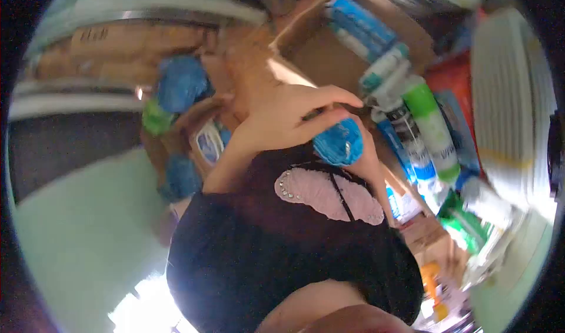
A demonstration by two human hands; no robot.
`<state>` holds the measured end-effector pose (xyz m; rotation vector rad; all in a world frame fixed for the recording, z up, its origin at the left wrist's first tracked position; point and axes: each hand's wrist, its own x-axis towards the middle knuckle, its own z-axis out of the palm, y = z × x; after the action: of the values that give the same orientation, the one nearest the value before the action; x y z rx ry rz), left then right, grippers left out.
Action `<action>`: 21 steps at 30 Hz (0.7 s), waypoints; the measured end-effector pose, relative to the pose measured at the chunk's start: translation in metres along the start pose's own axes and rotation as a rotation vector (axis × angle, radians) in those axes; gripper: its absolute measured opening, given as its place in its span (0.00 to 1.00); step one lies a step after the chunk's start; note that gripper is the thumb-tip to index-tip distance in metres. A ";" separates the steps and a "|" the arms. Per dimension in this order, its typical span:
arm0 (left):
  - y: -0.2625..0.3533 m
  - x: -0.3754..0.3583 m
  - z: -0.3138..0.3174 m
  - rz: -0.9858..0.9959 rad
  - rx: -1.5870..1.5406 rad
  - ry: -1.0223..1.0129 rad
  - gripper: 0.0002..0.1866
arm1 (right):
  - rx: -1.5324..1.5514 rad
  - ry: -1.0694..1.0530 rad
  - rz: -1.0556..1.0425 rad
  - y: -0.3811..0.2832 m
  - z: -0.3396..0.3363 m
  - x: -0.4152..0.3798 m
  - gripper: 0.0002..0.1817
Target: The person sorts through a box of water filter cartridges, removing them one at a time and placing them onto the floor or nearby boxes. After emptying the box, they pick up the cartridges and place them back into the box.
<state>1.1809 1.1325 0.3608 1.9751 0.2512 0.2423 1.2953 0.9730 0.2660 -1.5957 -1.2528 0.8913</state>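
Blue packet (338, 141), that crinkly wrapped thing, is what both hands are on right now, held up close against the chest of the person wearing the camera, just above the pink patch (326, 191) on the black top (282, 256). From my seat the view is pretty warped and blurry, so take the fine detail with a grain of salt.

One hand (282, 118) comes in from the left of the picture and lies over the top of the packet, fingers (338, 94) long and pressed together, curled across it more than pinching. I'm calling that the left hand, though the odd angle makes me less than sure. The other hand (368, 156) is tucked under and behind the packet on its right side, cupping it; I can't tell exactly how its fingers sit because the packet hides most of them.

The key relation: the packet sits between the two hands, below the top hand's fingers and just left of the lower hand. Its long axis looks to run roughly sideways and tilted down to the right, though it's bunched up. The top hand is the one with more of it covered.

Around it: an open cardboard box (329, 56), a row of tubes and bottles, including a green and white bottle (432, 124), right of the hands, more blue packets (179, 83) off to the left.
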 end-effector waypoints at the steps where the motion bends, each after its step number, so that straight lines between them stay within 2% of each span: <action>1: -0.007 -0.010 0.003 0.017 0.042 0.018 0.14 | 0.016 -0.085 -0.024 0.013 0.007 0.001 0.32; 4: -0.028 -0.040 0.017 -0.107 0.029 0.162 0.20 | 0.294 0.017 0.192 0.040 0.035 0.003 0.32; 5: -0.034 -0.049 0.020 -0.108 0.062 0.213 0.24 | 0.303 -0.063 0.191 0.034 0.036 0.011 0.32; 6: -0.036 -0.060 0.017 -0.288 0.046 0.169 0.31 | 0.297 -0.083 0.215 0.025 0.035 0.020 0.32; 8: -0.052 -0.082 0.020 -0.382 0.098 0.244 0.33 | 0.277 -0.139 0.241 0.026 0.036 0.031 0.32; 9: -0.064 -0.093 0.024 -0.440 0.156 0.269 0.35 | 0.113 -0.057 0.117 0.033 0.036 0.035 0.32; 10: -0.077 -0.103 0.028 -0.369 0.198 0.317 0.39 | -0.048 0.028 -0.014 0.039 0.037 0.040 0.32; 11: -0.087 -0.113 0.028 -0.387 0.182 0.349 0.39 | -0.057 -0.011 -0.018 0.043 0.038 0.045 0.32; 13: -0.100 -0.131 0.025 -0.495 0.242 0.153 0.42 | 0.176 0.075 0.259 0.049 0.044 0.055 0.34; 14: -0.109 -0.142 0.021 -0.467 0.224 0.241 0.43 | 0.147 0.038 0.259 0.050 0.051 0.063 0.34; 16: -0.132 -0.166 0.009 -0.477 0.211 0.280 0.40 | 0.451 0.098 0.209 0.045 0.075 0.082 0.35; 18: -0.159 -0.193 -0.014 -0.505 0.233 0.331 0.38 | 0.453 0.053 0.243 0.022 0.114 0.101 0.35; 19: -0.114 -0.165 0.003 -0.488 0.312 0.323 0.34 | 0.552 0.070 0.251 0.008 0.072 0.083 0.35; 21: -0.107 -0.187 -0.015 -0.486 0.300 0.374 0.31 | 0.656 -0.023 0.244 0.003 0.091 0.097 0.35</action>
<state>0.9903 1.1350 0.2591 2.0778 1.0445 0.2657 1.2350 1.0865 0.2308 -1.2123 -0.6725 1.3139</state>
